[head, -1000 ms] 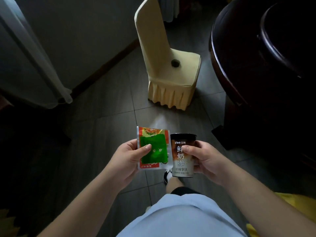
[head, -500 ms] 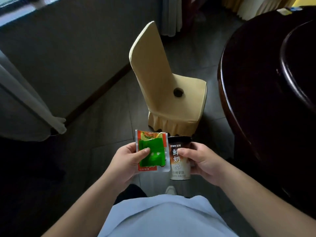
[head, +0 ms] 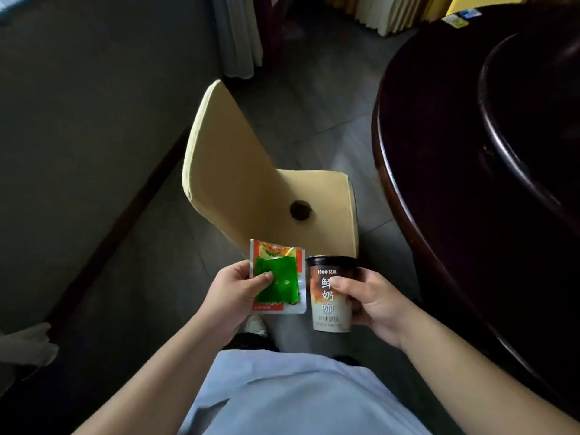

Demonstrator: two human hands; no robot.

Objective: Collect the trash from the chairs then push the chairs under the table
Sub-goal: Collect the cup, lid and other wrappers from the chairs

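Before the chair [head: 317,189], left hand [head: 232,296] pinches a wrapper [head: 277,277]; right hand [head: 373,301] grips a cup [head: 331,296].

The person wears a pale blue shirt [head: 292,394], forearms bare, with a light-coloured shoe [head: 255,324] below.

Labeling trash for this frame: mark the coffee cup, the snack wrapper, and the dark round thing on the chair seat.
coffee cup [head: 330,304]: head view, printed side wall.
snack wrapper [head: 284,277]: head view, green middle panel.
dark round thing [head: 300,210]: head view, its centre, on the chair seat.
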